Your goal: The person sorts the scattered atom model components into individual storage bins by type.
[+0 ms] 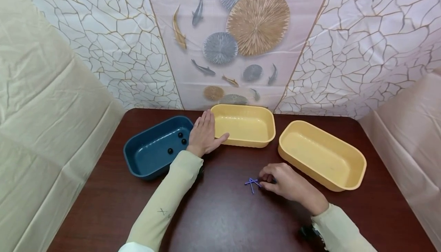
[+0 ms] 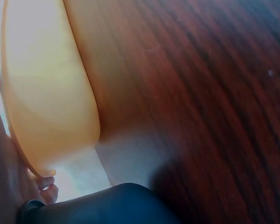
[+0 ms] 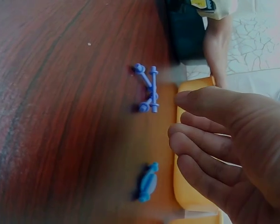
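My left hand (image 1: 204,134) lies with straight fingers over the left end of the middle yellow tub (image 1: 241,143), thumb spread across its front rim. On the table, my right hand (image 1: 291,183) hovers close beside several thin purple sticks (image 1: 252,182), which lie crossed. Its fingers are loosely bent and hold nothing, as the right wrist view shows. That view also has a small blue wrapped-candy-shaped piece (image 3: 148,183) on the table near the fingers; in the head view the hand mostly hides it.
Left of my left hand stands a dark blue tub (image 1: 148,171) containing several black balls (image 1: 170,151). A second yellow tub (image 1: 306,169) sits angled at the right, just beyond my right hand. Patterned cloth (image 1: 220,79) hangs behind the brown table (image 1: 220,213).
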Motion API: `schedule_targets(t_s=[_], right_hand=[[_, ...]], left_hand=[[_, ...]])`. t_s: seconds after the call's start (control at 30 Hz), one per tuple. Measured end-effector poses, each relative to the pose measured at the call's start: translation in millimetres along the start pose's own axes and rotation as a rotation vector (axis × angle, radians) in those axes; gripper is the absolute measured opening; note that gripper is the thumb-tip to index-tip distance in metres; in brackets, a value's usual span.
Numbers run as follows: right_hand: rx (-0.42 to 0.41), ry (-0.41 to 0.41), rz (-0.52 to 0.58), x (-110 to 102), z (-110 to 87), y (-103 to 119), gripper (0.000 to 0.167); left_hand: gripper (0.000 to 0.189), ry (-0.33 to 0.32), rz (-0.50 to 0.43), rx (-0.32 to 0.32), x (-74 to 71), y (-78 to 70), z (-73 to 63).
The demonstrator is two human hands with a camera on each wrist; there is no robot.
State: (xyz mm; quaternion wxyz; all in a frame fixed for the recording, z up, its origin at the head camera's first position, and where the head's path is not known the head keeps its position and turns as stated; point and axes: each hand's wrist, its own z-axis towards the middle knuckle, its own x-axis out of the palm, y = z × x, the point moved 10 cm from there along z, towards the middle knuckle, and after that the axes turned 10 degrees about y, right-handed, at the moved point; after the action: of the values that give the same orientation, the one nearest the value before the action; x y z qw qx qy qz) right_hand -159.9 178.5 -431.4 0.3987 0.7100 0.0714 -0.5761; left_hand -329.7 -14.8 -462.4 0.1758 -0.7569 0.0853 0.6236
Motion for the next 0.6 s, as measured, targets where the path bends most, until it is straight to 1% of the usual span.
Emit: schedule_targets(t_s=[0.23, 0.47, 0.6], right_hand=[[-0.005, 0.008, 0.010, 9, 4.8, -4, 0.010], [-0.022, 0.025, -0.013, 16, 11.8, -3, 0.010], [-0.032, 0.026, -0.040, 19, 15.7, -4, 0.013]], left_hand=[[0.107, 0.010, 0.013, -0.004, 0.5, 1.2, 1.5], [0.107, 0.006, 0.018, 0.002, -1.1, -0.2, 1.3], [0.107, 0.000, 0.021, 0.003, -2.3, -0.5, 0.3]])
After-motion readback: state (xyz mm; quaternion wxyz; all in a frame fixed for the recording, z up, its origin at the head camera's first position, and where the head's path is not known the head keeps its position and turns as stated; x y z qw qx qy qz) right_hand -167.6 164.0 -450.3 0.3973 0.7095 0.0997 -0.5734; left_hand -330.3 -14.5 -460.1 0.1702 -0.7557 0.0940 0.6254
